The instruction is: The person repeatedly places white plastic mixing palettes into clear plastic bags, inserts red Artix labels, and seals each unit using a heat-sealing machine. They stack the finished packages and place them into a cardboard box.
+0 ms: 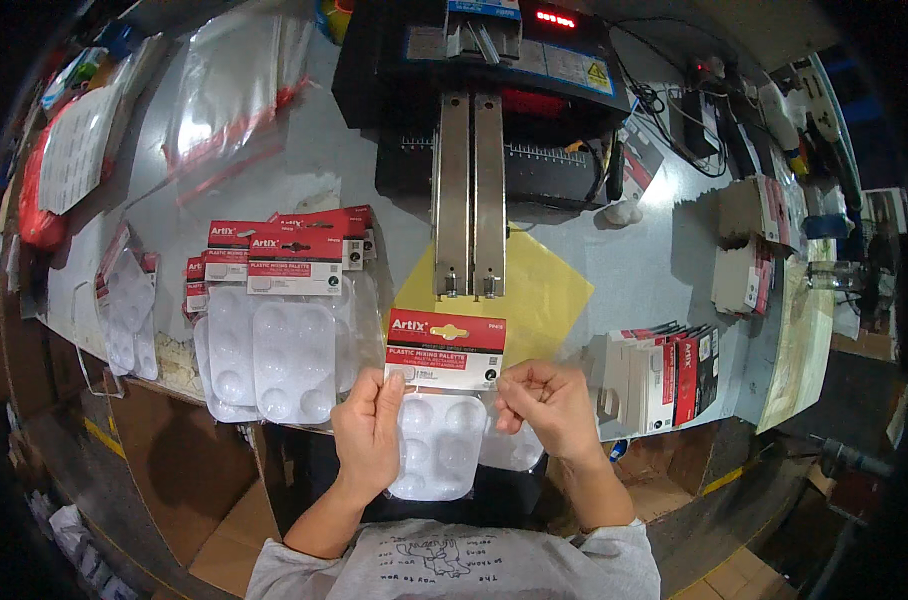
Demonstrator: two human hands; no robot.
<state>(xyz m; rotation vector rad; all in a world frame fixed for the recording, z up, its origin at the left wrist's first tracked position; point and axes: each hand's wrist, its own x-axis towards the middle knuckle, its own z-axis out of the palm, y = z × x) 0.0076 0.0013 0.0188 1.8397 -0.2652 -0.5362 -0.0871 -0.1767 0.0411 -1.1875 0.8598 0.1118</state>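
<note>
In front of my chest is a white plastic mixing palette [437, 450] with round wells, in a clear bag topped by a folded red and white header card [444, 352]. My left hand [367, 437] is closed on the card's lower left corner, thumb on its front. At the card's lower right edge my right hand [557, 408] is closed in a pinch, its fingertips partly hidden. Just beyond the card end two long metal arms [471, 200] of a black machine [554, 60]. Another white palette [514, 447] shows partly behind my right hand.
Carded palettes [294, 345] lie overlapped at the left, with more bagged ones [129, 310] farther left. A yellow sheet [549, 295] lies under the metal arms. Folded header cards [674, 375] stand at the right; clear bags [229, 85] lie far left. Cardboard boxes [189, 470] sit below the table edge.
</note>
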